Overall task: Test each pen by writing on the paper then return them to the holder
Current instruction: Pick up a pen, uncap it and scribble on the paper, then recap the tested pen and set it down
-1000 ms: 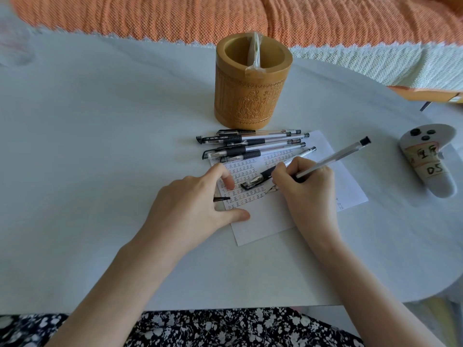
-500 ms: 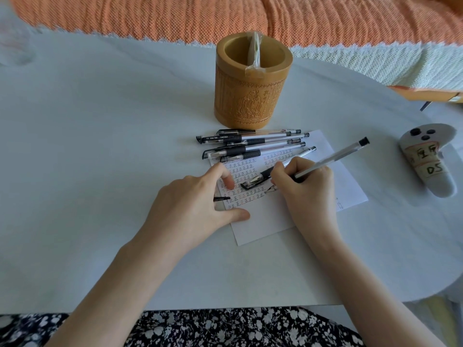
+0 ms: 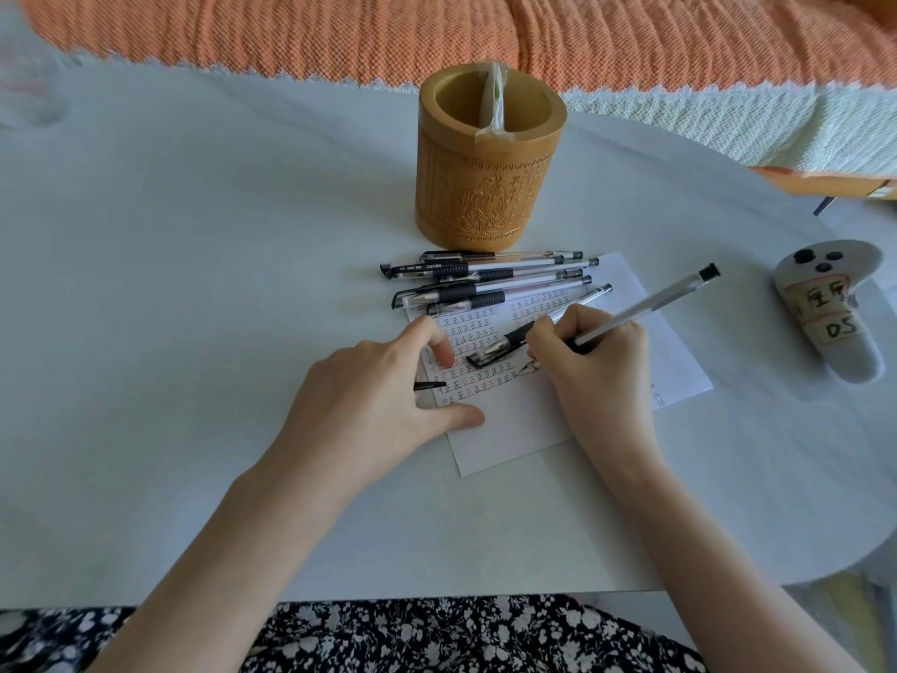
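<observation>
One white rounded surface (image 3: 194, 332), with one orange knitted cover (image 3: 437, 26) behind it. One carved tan bamboo pen holder (image 3: 485, 196) stands upright at the far middle with no pens in it, only a clear plastic strip (image 3: 495, 104). One white paper sheet (image 3: 509, 429) with rows of tally marks lies just in front of the holder.

Two hands are on the sheet. The left hand (image 3: 369, 395) presses index finger and thumb on the paper, its grip curled round one small black pen cap (image 3: 429, 385) that pokes out. The right hand (image 3: 597, 371) has its grip closed on one clear uncapped gel pen (image 3: 655, 303), tip touching the paper.

One grey labelled controller (image 3: 825, 323) is at the right, well apart.

A bundle of capped clear gel pens (image 3: 485, 276) lies between holder and paper. At least four, but overlap blurs the count. One more capped pen (image 3: 509, 340) lies diagonally on the sheet, beside the right fingers.
</observation>
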Motion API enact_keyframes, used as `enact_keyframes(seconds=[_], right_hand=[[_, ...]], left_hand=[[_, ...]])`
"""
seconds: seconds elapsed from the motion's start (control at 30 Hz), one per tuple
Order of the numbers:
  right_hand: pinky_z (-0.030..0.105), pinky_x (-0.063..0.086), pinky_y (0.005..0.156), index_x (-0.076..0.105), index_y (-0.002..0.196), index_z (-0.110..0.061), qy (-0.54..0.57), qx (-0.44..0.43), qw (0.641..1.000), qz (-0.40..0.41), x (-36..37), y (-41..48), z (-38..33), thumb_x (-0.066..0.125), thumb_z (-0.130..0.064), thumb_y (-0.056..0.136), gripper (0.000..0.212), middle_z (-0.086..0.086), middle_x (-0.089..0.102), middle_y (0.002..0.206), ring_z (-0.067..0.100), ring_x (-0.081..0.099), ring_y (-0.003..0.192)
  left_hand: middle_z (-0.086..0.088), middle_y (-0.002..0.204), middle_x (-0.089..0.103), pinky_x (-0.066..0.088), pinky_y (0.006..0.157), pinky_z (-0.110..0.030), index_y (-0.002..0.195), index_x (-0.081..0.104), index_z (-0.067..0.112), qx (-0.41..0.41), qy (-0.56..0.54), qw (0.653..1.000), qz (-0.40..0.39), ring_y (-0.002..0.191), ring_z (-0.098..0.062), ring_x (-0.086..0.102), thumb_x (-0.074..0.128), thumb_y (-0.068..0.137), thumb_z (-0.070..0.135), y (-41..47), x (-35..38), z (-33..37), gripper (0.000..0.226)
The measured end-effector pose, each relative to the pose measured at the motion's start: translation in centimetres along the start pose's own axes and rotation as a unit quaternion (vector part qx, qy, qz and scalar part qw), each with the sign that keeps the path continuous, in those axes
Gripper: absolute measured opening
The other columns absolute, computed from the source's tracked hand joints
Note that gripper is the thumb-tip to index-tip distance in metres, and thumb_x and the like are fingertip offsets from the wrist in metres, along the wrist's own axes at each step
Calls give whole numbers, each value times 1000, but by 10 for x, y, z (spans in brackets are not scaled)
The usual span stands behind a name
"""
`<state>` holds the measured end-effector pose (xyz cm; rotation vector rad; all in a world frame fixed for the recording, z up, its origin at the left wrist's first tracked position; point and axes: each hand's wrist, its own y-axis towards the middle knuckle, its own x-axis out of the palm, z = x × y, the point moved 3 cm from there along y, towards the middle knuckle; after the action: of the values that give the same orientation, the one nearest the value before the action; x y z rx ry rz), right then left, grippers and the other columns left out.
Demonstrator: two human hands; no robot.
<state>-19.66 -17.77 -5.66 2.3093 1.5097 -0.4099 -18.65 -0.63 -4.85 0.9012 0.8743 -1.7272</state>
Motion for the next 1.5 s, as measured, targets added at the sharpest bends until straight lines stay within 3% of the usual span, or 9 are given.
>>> enact_keyframes(seconds=[0.17, 0.33, 0.5, 0.7, 0.97, 1.07, 1.17, 1.3, 1.5], right_hand=[[17, 20, 45, 40, 52, 1, -3, -5, 1000, -4, 0, 0, 1, 60, -8, 81, 36, 28, 43, 57, 10, 27, 51], [15, 21, 44, 38, 48, -9, 0, -7, 1000, 1, 1, 1, 3, 60, -7, 81, 39, 5, 39, 45, 8, 26, 47], [21, 21, 46, 38, 52, 3, -10, -13, 1000, 13, 1, 0, 1, 59, -5, 80, 35, 29, 43, 57, 13, 30, 52], [21, 18, 45, 33, 50, -11, -11, -11, 1000, 13, 1, 1, 1, 59, -3, 78, 39, 7, 29, 51, 9, 22, 51], [19, 18, 45, 33, 50, -9, 3, -4, 1000, 14, 0, 1, 3, 58, -3, 77, 38, 8, 28, 51, 9, 22, 51], [20, 25, 48, 34, 50, -6, 59, 21, 998, 28, -5, 4, 3, 61, -6, 81, 41, 11, 40, 47, 12, 39, 52], [18, 29, 46, 47, 58, 2, 175, 47, 983, -7, -11, 8, -3, 68, -20, 86, 41, -3, 41, 42, 11, 37, 42], [19, 29, 44, 63, 72, 0, 299, 106, 943, -102, -14, 8, -8, 51, -29, 95, 38, -3, 42, 45, 12, 35, 42], [23, 25, 43, 53, 69, -9, 337, 97, 922, -163, -13, 4, -17, 52, -14, 88, 20, 2, 45, 46, 16, 35, 42]], left_hand=[[8, 81, 64, 48, 72, -32, 95, 42, 37, 1, 0, 1000, 0, 84, -13, 65, 65, 62, 69, 0, 0, 0, 51], [7, 81, 63, 48, 73, -33, 95, 42, 37, 0, -5, 1000, 2, 85, -14, 64, 66, 62, 68, 0, 1, 0, 51], [8, 84, 64, 49, 75, -34, 95, 42, 37, -2, -4, 1000, 4, 86, -14, 65, 66, 62, 69, 0, 0, 0, 52], [7, 88, 64, 49, 76, -35, 96, 43, 36, -6, -2, 1000, 3, 85, -14, 65, 66, 63, 68, -1, -1, 2, 52], [10, 86, 64, 49, 75, -33, 96, 43, 36, -1, -2, 1000, 1, 84, -13, 65, 66, 63, 68, -3, -3, 3, 52], [16, 73, 53, 45, 65, -25, 97, 44, 38, 21, -56, 998, 13, 70, 6, 59, 65, 66, 66, -5, -7, 0, 47], [7, 62, 44, 31, 53, -17, 101, 44, 30, 65, -199, 977, 35, 56, -3, 45, 53, 87, 48, -8, -13, -1, 24], [12, 82, 51, 37, 75, -21, 116, 40, 30, 102, -314, 944, -29, 76, -11, 46, 34, 92, 27, -12, -6, 7, 25], [16, 93, 65, 41, 75, -11, 124, 38, 30, 118, -311, 942, -33, 78, -9, 59, 52, 92, 11, -11, -4, 13, 40]])
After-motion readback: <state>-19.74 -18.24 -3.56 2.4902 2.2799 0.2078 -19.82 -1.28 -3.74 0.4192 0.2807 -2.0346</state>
